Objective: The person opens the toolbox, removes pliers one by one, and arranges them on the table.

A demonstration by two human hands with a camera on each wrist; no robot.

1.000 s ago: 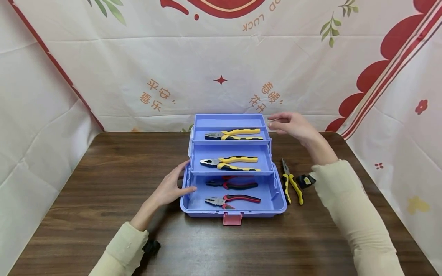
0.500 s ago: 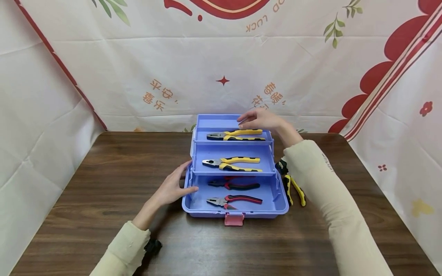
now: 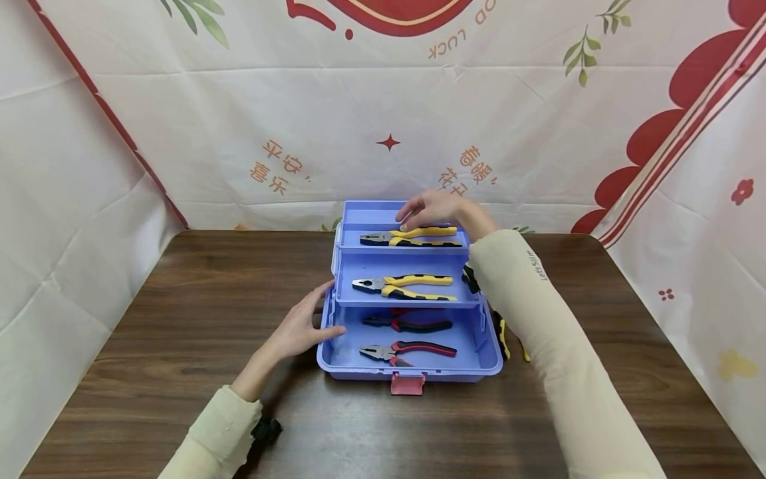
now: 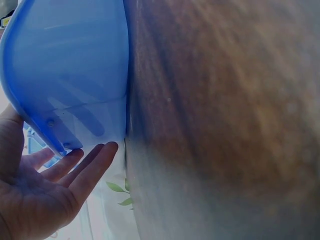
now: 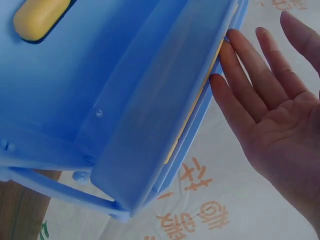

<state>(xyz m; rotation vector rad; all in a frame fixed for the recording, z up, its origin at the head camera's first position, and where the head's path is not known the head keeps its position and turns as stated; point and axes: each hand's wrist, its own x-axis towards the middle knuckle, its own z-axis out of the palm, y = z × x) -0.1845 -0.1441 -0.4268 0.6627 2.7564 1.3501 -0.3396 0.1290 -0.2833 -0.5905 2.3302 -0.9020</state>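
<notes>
A periwinkle-blue toolbox point(image 3: 455, 376) stands open on the table, its tiers stepped up toward the back. My left hand point(image 3: 299, 326) rests at its left side, thumb over the rim, other fingers extended along the outside near the corner. Over the top tray point(image 3: 371, 214) my right hand point(image 3: 433, 207) reaches in with fingertips right at the upper handle of yellow-black combination pliers point(image 3: 377, 238). In the right wrist view, that hand point(image 5: 275, 115) has extended fingers against the tray's edge. Similar yellow-black pliers point(image 3: 371, 285) lie in the middle tray.
Red-black combination pliers point(image 3: 419, 346) and darker pliers point(image 3: 419, 325) lie in the box's bottom. Yellow-handled pliers point(image 3: 504, 339) lie on the table point(image 3: 179, 332) right of the box, mostly behind the right sleeve point(image 3: 538, 319). A printed cloth point(image 3: 335, 100) hangs behind.
My right hand has moved left from beside the toolbox to over the top tray, its fingers lowering toward the pliers there. The left hand has stayed at the rim.
</notes>
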